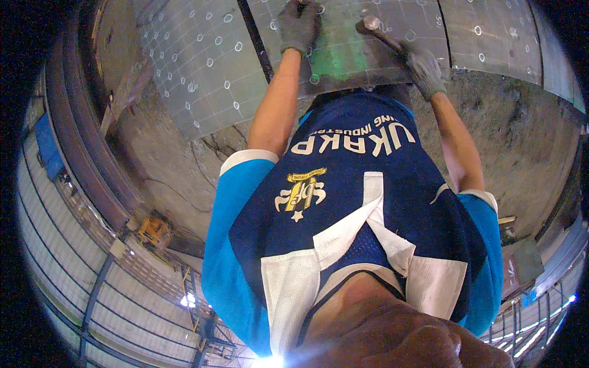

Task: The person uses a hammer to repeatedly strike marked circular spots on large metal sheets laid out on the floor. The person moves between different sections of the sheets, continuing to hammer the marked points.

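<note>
Large grey metal plates (pixel 215 55) lie before me, marked with white grid lines and small circles. My left hand (pixel 299 27), in a grey work glove, is closed over the middle plate, its fingertips near the top edge of the view. Whatever its fingers hold is too small or hidden to make out. My right hand (pixel 424 69), also gloved, grips a hammer (pixel 385 40) by its handle. The hammer's round metal head (pixel 371 23) is over the plate, to the right of my left hand and apart from it. A green patch (pixel 337 60) colours the plate between my hands.
Dark gaps (pixel 253 34) separate neighbouring plates. Long brown steel beams (pixel 83 135) run along the left, with a blue object (pixel 49 144) beyond them. A yellow machine (pixel 154 230) stands at the lower left. Rough concrete floor (pixel 509 129) shows on the right; a thin cable lies on the left floor.
</note>
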Tool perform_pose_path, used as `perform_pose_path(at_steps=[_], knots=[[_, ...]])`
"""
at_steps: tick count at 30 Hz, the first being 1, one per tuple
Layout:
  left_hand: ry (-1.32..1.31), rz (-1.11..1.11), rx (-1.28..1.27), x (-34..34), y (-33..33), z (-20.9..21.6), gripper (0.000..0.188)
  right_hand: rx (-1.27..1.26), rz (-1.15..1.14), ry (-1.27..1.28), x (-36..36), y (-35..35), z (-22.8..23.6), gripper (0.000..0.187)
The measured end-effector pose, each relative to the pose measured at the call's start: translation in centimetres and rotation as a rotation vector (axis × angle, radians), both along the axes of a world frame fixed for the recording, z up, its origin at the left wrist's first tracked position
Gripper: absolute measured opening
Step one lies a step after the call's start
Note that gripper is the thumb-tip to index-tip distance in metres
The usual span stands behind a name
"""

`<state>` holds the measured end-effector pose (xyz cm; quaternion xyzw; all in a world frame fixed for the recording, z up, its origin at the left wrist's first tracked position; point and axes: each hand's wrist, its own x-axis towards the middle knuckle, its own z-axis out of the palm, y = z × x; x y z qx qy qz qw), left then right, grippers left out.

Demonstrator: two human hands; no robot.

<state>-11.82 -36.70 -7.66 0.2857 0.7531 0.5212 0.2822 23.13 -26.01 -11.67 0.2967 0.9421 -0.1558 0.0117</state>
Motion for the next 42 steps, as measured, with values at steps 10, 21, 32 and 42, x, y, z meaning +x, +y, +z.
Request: perform_pose_path(at_steps=[10, 21, 32, 42], knots=[[-0.004, 0.050, 0.011, 1.0, 0.2, 1.0, 0.019, 0.025, 0.040, 0.020, -0.5, -0.1, 2.4, 0.044], [0.014, -0.001, -0.069, 0.9, 0.5, 2.2, 0.034, -0.091, -0.033, 0.099, -0.8, 0.2, 1.5, 0.038], [0.443, -0.045, -0.273, 1.8, -0.5, 3.2, 0.043, -0.272, -0.060, 0.312, -13.2, 3.6, 11.7, 0.034], [0.421, -0.136, -0.314, 0.0, 1.5, 2.5, 0.049, -0.403, 0.093, 0.400, -11.7, 7.5, 5.7, 0.039]])
